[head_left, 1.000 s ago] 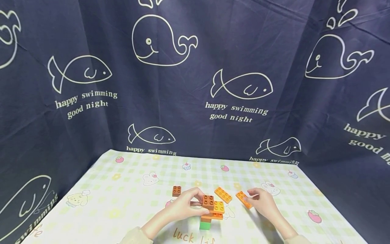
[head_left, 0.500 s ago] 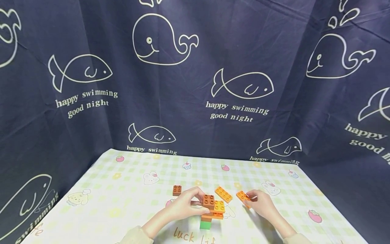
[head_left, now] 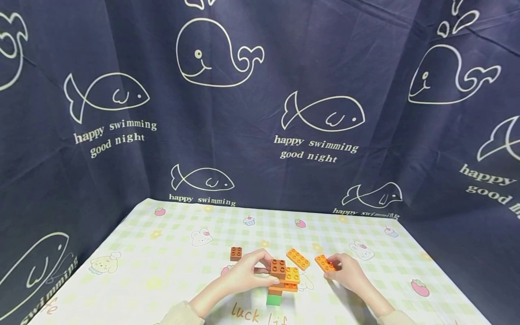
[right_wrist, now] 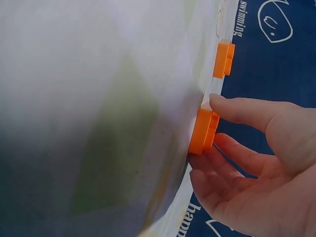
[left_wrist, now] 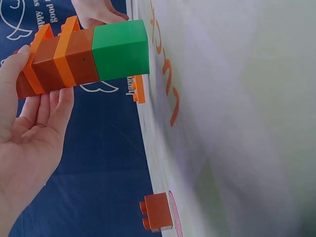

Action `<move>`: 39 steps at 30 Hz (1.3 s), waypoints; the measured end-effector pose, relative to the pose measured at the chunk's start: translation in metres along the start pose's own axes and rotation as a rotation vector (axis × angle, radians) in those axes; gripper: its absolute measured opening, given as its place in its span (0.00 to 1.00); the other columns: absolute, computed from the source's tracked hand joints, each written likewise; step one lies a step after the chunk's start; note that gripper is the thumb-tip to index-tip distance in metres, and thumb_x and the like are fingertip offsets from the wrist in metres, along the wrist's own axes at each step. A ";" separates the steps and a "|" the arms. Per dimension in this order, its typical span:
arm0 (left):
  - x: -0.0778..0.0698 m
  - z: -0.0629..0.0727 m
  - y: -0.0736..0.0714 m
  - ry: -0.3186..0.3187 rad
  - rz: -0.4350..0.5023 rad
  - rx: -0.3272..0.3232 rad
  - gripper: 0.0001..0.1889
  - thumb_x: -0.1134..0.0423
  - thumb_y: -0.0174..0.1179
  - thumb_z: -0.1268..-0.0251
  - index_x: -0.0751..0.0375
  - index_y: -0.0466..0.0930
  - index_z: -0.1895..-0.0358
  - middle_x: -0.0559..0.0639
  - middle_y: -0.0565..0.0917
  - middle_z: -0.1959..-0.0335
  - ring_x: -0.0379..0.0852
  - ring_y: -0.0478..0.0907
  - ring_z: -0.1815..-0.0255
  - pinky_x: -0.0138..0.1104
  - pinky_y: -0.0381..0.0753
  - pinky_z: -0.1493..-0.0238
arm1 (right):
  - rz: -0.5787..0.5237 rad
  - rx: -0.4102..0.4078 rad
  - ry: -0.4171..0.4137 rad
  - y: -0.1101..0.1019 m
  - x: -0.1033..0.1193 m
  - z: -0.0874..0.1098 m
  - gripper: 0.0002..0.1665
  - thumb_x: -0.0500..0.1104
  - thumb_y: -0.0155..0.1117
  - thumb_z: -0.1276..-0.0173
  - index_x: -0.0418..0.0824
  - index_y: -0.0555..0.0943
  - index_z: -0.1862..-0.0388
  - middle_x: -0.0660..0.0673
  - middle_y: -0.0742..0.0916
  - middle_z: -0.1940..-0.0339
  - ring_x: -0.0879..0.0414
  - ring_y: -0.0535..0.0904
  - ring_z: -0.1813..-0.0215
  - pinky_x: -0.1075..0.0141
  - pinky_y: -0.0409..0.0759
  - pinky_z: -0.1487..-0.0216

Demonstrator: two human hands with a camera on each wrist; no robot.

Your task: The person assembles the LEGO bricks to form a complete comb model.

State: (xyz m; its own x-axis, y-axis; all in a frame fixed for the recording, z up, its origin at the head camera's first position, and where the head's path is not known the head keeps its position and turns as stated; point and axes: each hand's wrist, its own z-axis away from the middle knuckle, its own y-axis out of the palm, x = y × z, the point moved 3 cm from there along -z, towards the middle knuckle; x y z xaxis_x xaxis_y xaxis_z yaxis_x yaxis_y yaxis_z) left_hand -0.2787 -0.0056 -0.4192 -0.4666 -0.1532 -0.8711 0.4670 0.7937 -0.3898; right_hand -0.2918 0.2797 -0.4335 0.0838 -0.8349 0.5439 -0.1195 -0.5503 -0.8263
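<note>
My left hand (head_left: 251,270) grips a stack of toy building bricks (head_left: 274,291) around its upper part. In the left wrist view the green brick (left_wrist: 121,49) forms the bottom, with brown bricks and orange plates alternating above it. On the right, my right hand (head_left: 348,271) pinches an orange plate brick (head_left: 323,262), which lies on or just at the tablecloth. In the right wrist view the thumb is at one end of that orange plate (right_wrist: 203,131) and fingers are at the other. My palm stays off the table.
A second orange plate brick (head_left: 298,259) lies between the stack and my right hand. Beyond my left wrist sits a small brown brick (head_left: 236,253). The table wears a checked, printed cloth (head_left: 170,253), and a dark blue curtain (head_left: 252,149) hangs around its back and sides.
My right hand's fingers have shifted from the top of the orange plate to its edges, taking hold near its right side. The left hand and stack stay nearly still.
</note>
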 end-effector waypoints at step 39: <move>0.001 0.001 -0.003 -0.079 0.011 -0.007 0.14 0.61 0.70 0.50 0.56 0.78 0.60 0.45 0.80 0.60 0.33 0.76 0.57 0.22 0.81 0.53 | 0.015 0.079 0.028 0.006 0.002 0.000 0.21 0.41 0.78 0.57 0.38 0.79 0.66 0.48 0.83 0.67 0.56 0.75 0.64 0.59 0.78 0.58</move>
State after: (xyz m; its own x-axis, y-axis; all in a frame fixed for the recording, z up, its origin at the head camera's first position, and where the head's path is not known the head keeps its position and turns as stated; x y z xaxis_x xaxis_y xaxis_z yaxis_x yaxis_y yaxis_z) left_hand -0.2796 -0.0087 -0.4191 -0.4005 -0.1905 -0.8963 0.4660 0.7999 -0.3782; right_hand -0.2925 0.2749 -0.4377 0.0547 -0.8436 0.5341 -0.0419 -0.5364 -0.8429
